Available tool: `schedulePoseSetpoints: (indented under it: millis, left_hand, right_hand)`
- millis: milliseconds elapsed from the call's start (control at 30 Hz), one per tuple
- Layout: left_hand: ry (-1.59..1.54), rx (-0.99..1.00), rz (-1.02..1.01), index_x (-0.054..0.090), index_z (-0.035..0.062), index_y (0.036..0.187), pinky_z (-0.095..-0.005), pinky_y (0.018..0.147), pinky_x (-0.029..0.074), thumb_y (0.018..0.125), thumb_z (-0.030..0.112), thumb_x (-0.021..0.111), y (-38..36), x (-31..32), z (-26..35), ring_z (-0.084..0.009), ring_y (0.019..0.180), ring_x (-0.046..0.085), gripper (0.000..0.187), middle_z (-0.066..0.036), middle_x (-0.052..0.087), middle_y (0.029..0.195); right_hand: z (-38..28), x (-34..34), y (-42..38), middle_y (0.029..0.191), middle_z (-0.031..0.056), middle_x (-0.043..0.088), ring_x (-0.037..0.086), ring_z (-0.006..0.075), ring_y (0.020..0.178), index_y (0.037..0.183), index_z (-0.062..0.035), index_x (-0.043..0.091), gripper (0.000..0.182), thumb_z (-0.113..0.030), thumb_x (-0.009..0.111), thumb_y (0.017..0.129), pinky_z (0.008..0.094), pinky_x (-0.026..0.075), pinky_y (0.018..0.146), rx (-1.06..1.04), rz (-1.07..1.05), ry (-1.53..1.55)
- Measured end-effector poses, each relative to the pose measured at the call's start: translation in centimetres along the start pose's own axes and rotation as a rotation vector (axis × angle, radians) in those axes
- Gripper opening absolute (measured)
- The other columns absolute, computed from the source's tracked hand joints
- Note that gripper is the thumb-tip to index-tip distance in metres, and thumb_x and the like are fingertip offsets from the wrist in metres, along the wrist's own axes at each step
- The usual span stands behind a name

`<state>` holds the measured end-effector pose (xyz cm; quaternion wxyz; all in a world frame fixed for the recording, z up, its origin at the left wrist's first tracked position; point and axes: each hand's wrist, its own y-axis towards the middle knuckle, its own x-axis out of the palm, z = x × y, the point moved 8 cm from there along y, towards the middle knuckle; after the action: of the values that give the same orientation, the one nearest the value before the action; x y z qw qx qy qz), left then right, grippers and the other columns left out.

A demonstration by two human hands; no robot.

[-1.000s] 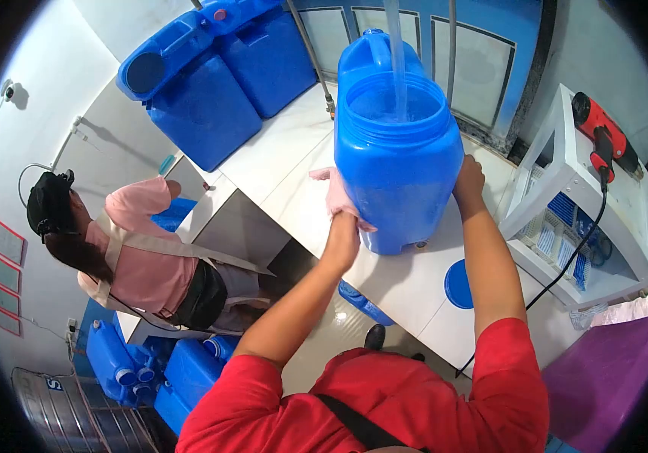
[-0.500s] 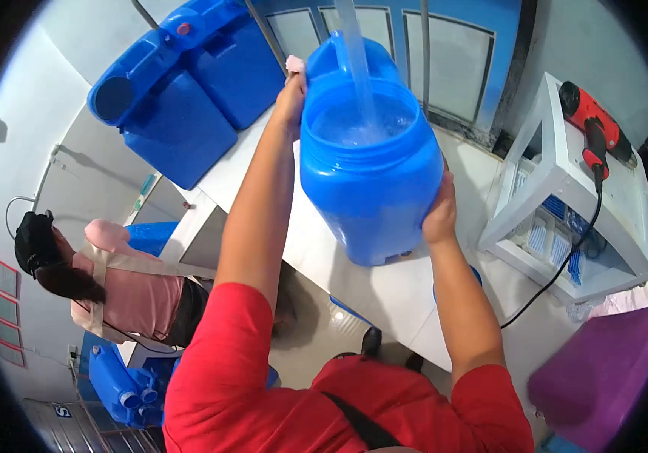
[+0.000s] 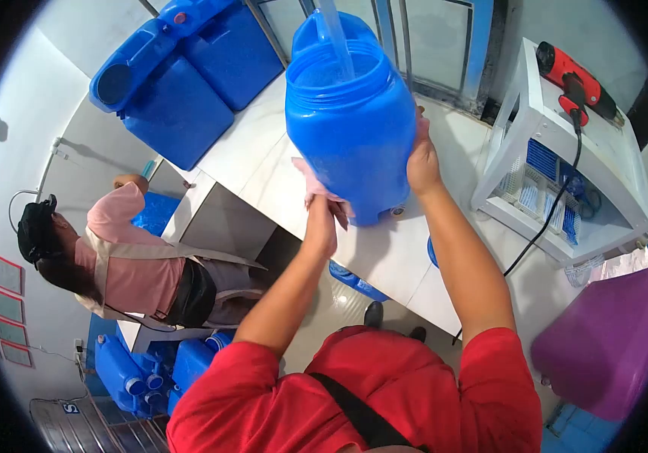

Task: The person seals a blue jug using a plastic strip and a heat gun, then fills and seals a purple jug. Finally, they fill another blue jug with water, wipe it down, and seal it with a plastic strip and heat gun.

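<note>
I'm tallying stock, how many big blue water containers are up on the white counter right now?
3. One open container stands under the water stream, the right hand steadying it and the left hand pressing a pink cloth against it; two more lie at the back left. Others may be hidden.

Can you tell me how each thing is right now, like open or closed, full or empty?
Blue jug: upright on the white counter, top open, water stream pouring in.
Pink cloth: pressed against the jug's lower side.
Left hand: grip closed on the cloth.
Right hand: flat against the jug's side.
Blue containers: lying on the counter, one mouth uncapped.
Red tool: resting on the white shelf, cord attached.
</note>
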<state>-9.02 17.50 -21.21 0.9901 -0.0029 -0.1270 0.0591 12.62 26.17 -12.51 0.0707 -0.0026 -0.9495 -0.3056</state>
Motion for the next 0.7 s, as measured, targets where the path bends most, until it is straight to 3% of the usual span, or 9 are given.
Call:
schedulePoseSetpoints:
  millis: [100,133,167,233,367,400,500,633,700]
  left_hand:
    - [0.713,0.404,-0.162,0.046,0.0036,0.135,-0.0265,0.073,0.047,0.106,0.041,0.035,-5.1,3.3,3.5,-0.0146,0.083,0.058,0.048,-0.004,0.063,0.092]
    - [0.364,0.359,-0.107,0.043,0.0001,0.141,-0.0289,0.073,0.045,0.106,0.029,0.03,-6.8,6.5,6.9,-0.0166,0.082,0.054,0.048,-0.009,0.059,0.115]
    - [0.49,0.521,-0.335,0.036,-0.0061,0.145,-0.0433,0.118,0.022,0.096,0.015,0.048,-8.1,8.2,5.8,-0.036,0.143,0.029,0.055,-0.024,0.03,0.153]
    - [0.783,0.762,-0.391,0.029,-0.001,0.153,-0.0467,0.121,0.018,0.091,0.016,0.053,-10.0,12.8,9.8,-0.0376,0.147,0.026,0.068,-0.022,0.027,0.157]
    - [0.999,0.976,-0.374,0.057,-0.0041,0.131,-0.0496,0.114,0.033,0.077,0.0,0.063,-11.4,15.1,16.9,-0.0404,0.136,0.044,0.054,-0.024,0.044,0.147]
    - [0.905,1.078,-0.212,0.069,-0.0012,0.111,-0.0485,0.109,0.04,0.075,0.002,0.067,-11.0,13.4,18.9,-0.0392,0.13,0.05,0.036,-0.024,0.056,0.134]
    - [0.593,1.099,0.179,0.036,0.0004,0.145,-0.0458,0.115,0.025,0.088,0.017,0.06,-7.4,5.9,20.4,-0.0296,0.14,0.038,0.064,-0.019,0.04,0.15]
    - [0.302,0.841,0.062,0.02,0.0014,0.154,-0.0428,0.117,0.024,0.094,0.046,0.061,0.6,5.3,16.8,-0.0273,0.14,0.035,0.086,-0.016,0.034,0.153]
    - [0.282,0.927,0.106,0.02,0.0012,0.154,-0.0412,0.116,0.028,0.092,0.06,0.061,1.4,5.3,15.5,-0.0259,0.137,0.038,0.094,-0.015,0.036,0.15]
  right_hand:
    - [-4.2,0.0,-3.5,0.153,0.0166,0.039,0.034,0.0245,0.144,0.151,0.0011,0.034,0.063,-0.045,0.026,0.109,0.0373,0.023,0.119,-0.011,0.026,-0.246]
    - [-7.3,0.3,-5.6,0.151,0.02,0.04,0.034,0.0283,0.143,0.15,0.003,0.035,0.062,-0.044,0.031,0.109,0.0391,0.022,0.119,-0.069,0.056,-0.45]
    - [-9.9,0.6,-7.1,0.151,0.02,0.04,0.034,0.0283,0.143,0.15,0.003,0.035,0.062,-0.044,0.031,0.109,0.0391,0.022,0.119,-0.073,0.056,-0.452]
    - [-11.4,1.9,-9.7,0.145,0.0164,0.046,0.042,0.0276,0.137,0.148,0.0001,0.038,0.055,-0.038,0.036,0.108,0.0397,0.029,0.117,0.259,-0.007,0.45]
    - [-11.2,0.4,-10.6,0.144,0.0099,0.048,0.048,0.0269,0.132,0.147,-0.0045,0.041,0.048,-0.032,0.038,0.108,0.0411,0.037,0.112,0.429,0.238,1.002]
    - [-11.2,-0.6,-9.4,0.144,0.0105,0.048,0.047,0.0274,0.133,0.147,-0.0049,0.041,0.047,-0.031,0.038,0.108,0.0412,0.036,0.113,0.322,0.3,0.917]
    - [-13.2,-0.3,-5.1,0.146,0.013,0.047,0.046,0.0284,0.134,0.147,-0.0046,0.042,0.046,-0.03,0.039,0.108,0.0418,0.034,0.114,0.098,0.207,0.453]
    - [-15.3,4.0,0.0,0.145,0.0156,0.047,0.047,0.0231,0.132,0.147,-0.005,0.043,0.05,-0.034,0.045,0.106,0.038,0.034,0.112,-0.495,0.23,-0.521]
    - [-12.9,3.0,5.1,0.143,0.0144,0.05,0.048,0.021,0.13,0.146,-0.0067,0.045,0.051,-0.037,0.045,0.106,0.0356,0.035,0.112,-0.09,0.002,-0.102]
